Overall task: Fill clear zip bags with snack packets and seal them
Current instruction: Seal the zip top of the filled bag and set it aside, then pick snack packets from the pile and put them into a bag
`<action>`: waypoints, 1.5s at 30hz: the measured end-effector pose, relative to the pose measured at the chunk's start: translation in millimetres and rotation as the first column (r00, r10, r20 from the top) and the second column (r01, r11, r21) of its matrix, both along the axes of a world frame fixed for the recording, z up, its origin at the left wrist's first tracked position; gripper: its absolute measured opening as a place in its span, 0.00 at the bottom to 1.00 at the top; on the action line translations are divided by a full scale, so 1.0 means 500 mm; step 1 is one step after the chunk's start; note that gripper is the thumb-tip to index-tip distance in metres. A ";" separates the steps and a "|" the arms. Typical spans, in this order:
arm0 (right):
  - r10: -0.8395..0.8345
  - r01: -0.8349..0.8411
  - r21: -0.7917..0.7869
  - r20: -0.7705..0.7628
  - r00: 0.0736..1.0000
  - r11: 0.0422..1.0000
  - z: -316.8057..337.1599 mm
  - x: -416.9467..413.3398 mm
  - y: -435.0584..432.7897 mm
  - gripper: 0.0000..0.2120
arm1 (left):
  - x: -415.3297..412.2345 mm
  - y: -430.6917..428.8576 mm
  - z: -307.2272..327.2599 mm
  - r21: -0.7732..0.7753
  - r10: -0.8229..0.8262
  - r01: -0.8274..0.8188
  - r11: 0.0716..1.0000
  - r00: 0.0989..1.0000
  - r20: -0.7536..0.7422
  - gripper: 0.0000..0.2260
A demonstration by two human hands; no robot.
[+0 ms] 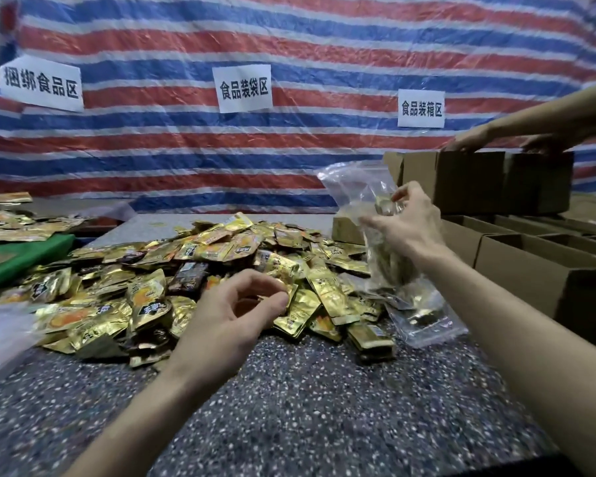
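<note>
Clear zip bag [386,256] and gold-and-orange foil snack packets [200,270], grey white-speckled table [324,390], red, blue and white striped tarpaulin [289,36] with white black-lettered signs [244,87], brown cardboard boxes [530,266], green plastic [25,254].

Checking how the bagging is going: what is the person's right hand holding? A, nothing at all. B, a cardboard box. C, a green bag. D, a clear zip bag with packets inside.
D: the right hand has its grip on the clear zip bag, held upright beside the pile of gold snack packets, with packets visible inside it.
</note>
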State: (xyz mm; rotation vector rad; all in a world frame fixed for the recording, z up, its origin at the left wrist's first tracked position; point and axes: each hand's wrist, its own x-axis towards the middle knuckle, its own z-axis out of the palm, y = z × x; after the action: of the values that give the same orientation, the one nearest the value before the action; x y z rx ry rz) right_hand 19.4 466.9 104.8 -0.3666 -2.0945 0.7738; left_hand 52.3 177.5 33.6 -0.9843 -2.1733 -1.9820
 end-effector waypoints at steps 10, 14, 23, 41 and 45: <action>-0.397 0.175 0.366 0.719 0.570 0.914 -0.228 -0.071 0.061 0.42 | 0.000 -0.048 -0.029 -0.143 0.059 -0.058 0.988 0.998 0.009 0.03; -0.362 0.177 0.368 0.527 0.769 0.913 -0.200 -0.071 -0.034 0.38 | -0.012 -0.074 -0.040 -0.098 0.145 -0.145 0.985 0.989 -0.007 0.04; 0.456 -0.456 0.017 0.010 0.890 0.890 -0.248 -0.039 -0.322 0.14 | -0.042 -0.150 -0.100 -0.041 0.410 -0.411 0.911 0.911 -0.032 0.05; 0.664 -0.689 -0.239 -0.185 0.724 0.685 -0.338 -0.042 -0.331 0.09 | -0.156 -0.533 -0.107 -0.701 0.769 -0.666 -0.254 0.301 -0.564 0.05; 0.669 -0.705 -0.250 -0.224 0.709 0.663 -0.336 -0.039 -0.329 0.10 | -0.148 -0.530 -0.064 -0.733 0.826 -0.660 -0.165 0.314 -0.469 0.17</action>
State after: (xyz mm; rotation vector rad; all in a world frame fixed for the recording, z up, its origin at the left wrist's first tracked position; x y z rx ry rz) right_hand -0.2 302.3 -63.2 0.3507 -1.9807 1.5585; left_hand -21.5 -87.3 1.7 0.7006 -2.7086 -0.2169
